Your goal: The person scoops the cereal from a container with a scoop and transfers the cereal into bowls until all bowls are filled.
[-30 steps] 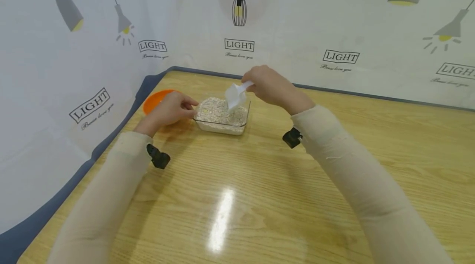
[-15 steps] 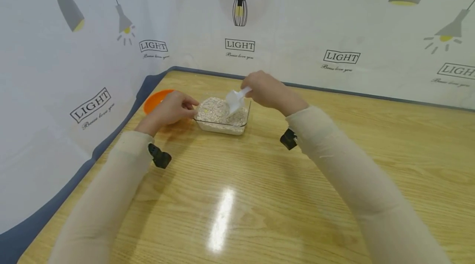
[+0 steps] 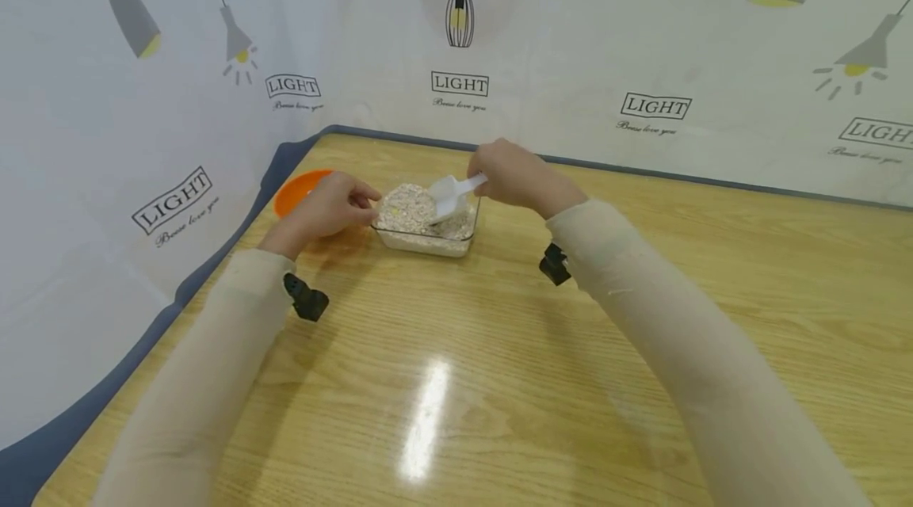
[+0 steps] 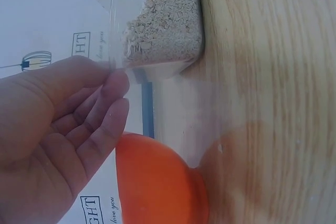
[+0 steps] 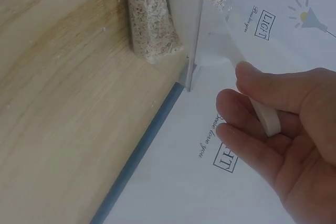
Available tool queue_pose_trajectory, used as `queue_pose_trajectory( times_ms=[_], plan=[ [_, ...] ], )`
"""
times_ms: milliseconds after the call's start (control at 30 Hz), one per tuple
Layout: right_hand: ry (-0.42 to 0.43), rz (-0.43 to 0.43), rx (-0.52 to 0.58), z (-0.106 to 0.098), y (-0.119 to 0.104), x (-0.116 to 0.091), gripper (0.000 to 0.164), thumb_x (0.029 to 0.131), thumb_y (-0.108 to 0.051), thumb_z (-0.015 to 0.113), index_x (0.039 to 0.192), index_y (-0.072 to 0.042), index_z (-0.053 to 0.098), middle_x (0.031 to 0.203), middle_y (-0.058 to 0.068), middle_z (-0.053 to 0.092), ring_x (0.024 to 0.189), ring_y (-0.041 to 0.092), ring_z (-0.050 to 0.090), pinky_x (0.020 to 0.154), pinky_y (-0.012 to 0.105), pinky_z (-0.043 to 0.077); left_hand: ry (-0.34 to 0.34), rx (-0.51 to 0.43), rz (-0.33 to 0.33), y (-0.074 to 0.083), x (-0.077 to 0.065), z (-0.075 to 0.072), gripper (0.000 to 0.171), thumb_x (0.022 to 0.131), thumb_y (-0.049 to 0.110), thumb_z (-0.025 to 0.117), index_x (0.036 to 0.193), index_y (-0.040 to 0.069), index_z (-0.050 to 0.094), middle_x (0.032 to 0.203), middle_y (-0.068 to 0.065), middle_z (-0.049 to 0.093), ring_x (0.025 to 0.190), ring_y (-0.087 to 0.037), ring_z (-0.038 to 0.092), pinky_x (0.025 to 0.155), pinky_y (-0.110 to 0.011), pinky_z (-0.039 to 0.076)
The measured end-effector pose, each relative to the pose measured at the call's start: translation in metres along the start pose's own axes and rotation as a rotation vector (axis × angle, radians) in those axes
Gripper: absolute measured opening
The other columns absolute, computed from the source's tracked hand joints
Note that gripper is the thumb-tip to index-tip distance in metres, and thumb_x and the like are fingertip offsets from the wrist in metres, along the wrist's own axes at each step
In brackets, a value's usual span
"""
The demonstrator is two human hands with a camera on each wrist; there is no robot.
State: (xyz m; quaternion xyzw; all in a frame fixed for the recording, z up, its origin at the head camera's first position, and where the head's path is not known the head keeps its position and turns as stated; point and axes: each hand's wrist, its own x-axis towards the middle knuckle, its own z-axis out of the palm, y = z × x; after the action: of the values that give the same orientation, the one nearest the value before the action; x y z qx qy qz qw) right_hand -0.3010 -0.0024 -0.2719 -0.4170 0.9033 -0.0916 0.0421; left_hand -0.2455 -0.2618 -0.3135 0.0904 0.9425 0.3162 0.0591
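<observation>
A clear rectangular container filled with oat flakes stands on the table toward its far left. My left hand pinches the container's left rim between thumb and index finger, the other fingers loosely bent, as the left wrist view shows. My right hand grips the handle of a white scoop from above. In the right wrist view the scoop's handle lies between thumb and fingers, and its head is sunk in the oats behind the clear wall.
An orange bowl stands left of the container, partly hidden behind my left hand; the left wrist view shows the bowl's side. A printed cloth backdrop rises along the table's back and left edges. The wooden table stretches toward me.
My right hand has lowered and the scoop has gone down into the oats, its head now tilted flatter and pushed a little left. My left hand has stayed at the container's rim.
</observation>
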Motion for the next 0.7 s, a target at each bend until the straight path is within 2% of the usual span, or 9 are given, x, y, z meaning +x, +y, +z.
queue_pose_trajectory(
  times_ms=[300,367,467,533,600,700],
  plan=[
    [0.077,0.014,0.152,0.021,0.007,-0.003,0.023,0.085,-0.006,0.064,0.107,0.003,0.066,0.103,0.015,0.065,0.093,0.027,0.060,0.083,0.037,0.047,-0.019,-0.006,-0.005,-0.001,0.000,0.000,0.034,0.085,0.006,0.064,0.116,-0.007,0.060,0.096,-0.017,0.064,0.081,-0.024,0.058,0.075,-0.036,0.048],
    [0.087,0.020,0.188,0.026,0.008,-0.003,0.024,0.086,-0.006,0.063,0.108,0.004,0.065,0.106,0.016,0.064,0.097,0.027,0.059,0.092,0.042,0.040,-0.023,-0.006,-0.004,-0.002,0.000,0.000,0.034,0.085,0.007,0.064,0.116,-0.007,0.060,0.096,-0.017,0.064,0.082,-0.024,0.058,0.076,-0.036,0.048],
    [0.113,0.018,0.225,0.032,0.011,-0.003,0.025,0.086,-0.007,0.063,0.108,0.005,0.065,0.106,0.017,0.064,0.098,0.029,0.059,0.093,0.044,0.040,-0.025,-0.003,0.001,-0.002,0.001,0.000,0.034,0.085,0.007,0.064,0.116,-0.007,0.060,0.097,-0.017,0.065,0.082,-0.024,0.058,0.076,-0.036,0.048],
    [0.127,0.018,0.243,0.034,0.013,-0.004,0.025,0.086,-0.007,0.063,0.108,0.006,0.064,0.105,0.018,0.064,0.096,0.029,0.059,0.092,0.043,0.040,-0.021,-0.008,-0.002,-0.003,0.001,0.000,0.034,0.085,0.007,0.064,0.116,-0.007,0.060,0.096,-0.017,0.065,0.081,-0.024,0.058,0.075,-0.036,0.048],
    [0.137,0.019,0.265,0.036,0.015,-0.005,0.025,0.086,-0.007,0.063,0.107,0.006,0.065,0.100,0.017,0.065,0.089,0.027,0.061,0.081,0.038,0.047,-0.018,-0.010,-0.003,-0.004,0.001,0.000,0.034,0.085,0.008,0.064,0.115,-0.007,0.061,0.096,-0.017,0.065,0.081,-0.023,0.058,0.075,-0.035,0.049],
    [0.141,0.021,0.292,0.037,0.016,-0.006,0.025,0.086,-0.007,0.064,0.108,0.006,0.065,0.094,0.016,0.066,0.081,0.023,0.062,0.077,0.036,0.048,-0.017,-0.015,-0.003,-0.005,0.002,-0.001,0.034,0.085,0.008,0.064,0.116,-0.007,0.060,0.097,-0.017,0.065,0.082,-0.023,0.058,0.076,-0.035,0.048]
  ],
)
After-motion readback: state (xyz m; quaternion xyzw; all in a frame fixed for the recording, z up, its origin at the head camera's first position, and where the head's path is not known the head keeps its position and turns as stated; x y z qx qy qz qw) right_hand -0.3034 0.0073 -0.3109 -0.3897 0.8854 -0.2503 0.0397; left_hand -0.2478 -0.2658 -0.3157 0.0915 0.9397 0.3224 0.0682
